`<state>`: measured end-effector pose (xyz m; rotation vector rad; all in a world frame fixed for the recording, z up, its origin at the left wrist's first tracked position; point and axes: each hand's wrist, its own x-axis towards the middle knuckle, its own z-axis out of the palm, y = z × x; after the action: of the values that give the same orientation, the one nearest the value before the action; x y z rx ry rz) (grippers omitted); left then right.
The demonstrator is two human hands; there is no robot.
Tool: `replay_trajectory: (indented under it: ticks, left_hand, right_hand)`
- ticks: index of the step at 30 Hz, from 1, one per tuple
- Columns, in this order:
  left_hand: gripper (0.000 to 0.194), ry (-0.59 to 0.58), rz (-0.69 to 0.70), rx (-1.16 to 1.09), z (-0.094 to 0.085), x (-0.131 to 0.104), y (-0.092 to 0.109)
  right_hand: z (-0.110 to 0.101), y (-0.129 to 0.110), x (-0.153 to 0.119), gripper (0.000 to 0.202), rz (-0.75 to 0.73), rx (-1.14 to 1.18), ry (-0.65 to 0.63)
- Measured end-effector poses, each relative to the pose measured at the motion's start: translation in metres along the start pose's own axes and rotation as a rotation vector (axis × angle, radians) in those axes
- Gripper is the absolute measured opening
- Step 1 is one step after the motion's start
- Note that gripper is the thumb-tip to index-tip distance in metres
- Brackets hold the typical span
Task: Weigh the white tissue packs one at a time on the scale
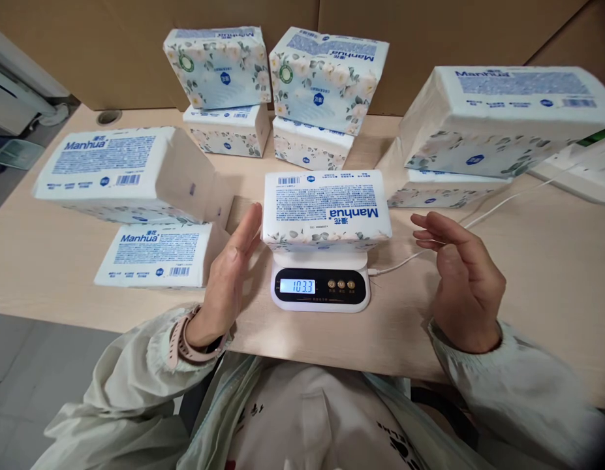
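Note:
A Manhua tissue pack (326, 205) lies on the white digital scale (320, 301), whose lit display reads about 103.3. Just left of that pack is my left hand (225, 281), upright on its edge, holding nothing; its fingers are stretched out and point at the pack's side. My right hand (463, 277) hovers to the right, apart from the pack, palm inward, with fingers extended and nothing in them. A pink watch strap (179, 339) circles my left wrist.
Stacked tissue packs stand left (106, 171), at the back (221, 68) (326, 78) and right (498, 117) on the wooden table (282, 339). A white cable (498, 207) runs from the scale toward the right. Brown cardboard (419, 39) rises behind.

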<state>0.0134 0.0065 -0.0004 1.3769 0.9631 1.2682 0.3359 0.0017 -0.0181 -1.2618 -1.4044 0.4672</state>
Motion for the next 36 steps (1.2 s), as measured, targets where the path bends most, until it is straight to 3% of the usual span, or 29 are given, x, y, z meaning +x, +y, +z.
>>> replay_trajectory:
  ticks: [25, 28, 32, 34, 36]
  left_hand:
    - [0.055, -0.007, 0.049, 0.030, 0.001, -0.003, -0.002]
    - [0.060, -0.029, 0.052, 0.049, 0.005, 0.002, -0.003]
    - [0.074, -0.086, 0.059, 0.048, 0.011, 0.004, -0.001]
    - [0.072, -0.079, 0.116, 0.074, 0.016, -0.007, 0.005]
    - [0.068, 0.021, 0.214, 0.146, 0.023, -0.027, 0.015]
  right_hand:
    - [0.004, -0.002, 0.003, 0.036, -0.013, -0.001, -0.022]
    - [0.011, -0.002, 0.004, 0.044, 0.016, 0.077, -0.159]
    - [0.023, -0.017, 0.003, 0.068, 0.099, 0.148, -0.471]
    - [0.025, -0.035, 0.001, 0.075, 0.059, 0.164, -0.562]
    - [0.024, -0.057, -0.002, 0.081, -0.039, 0.177, -0.606]
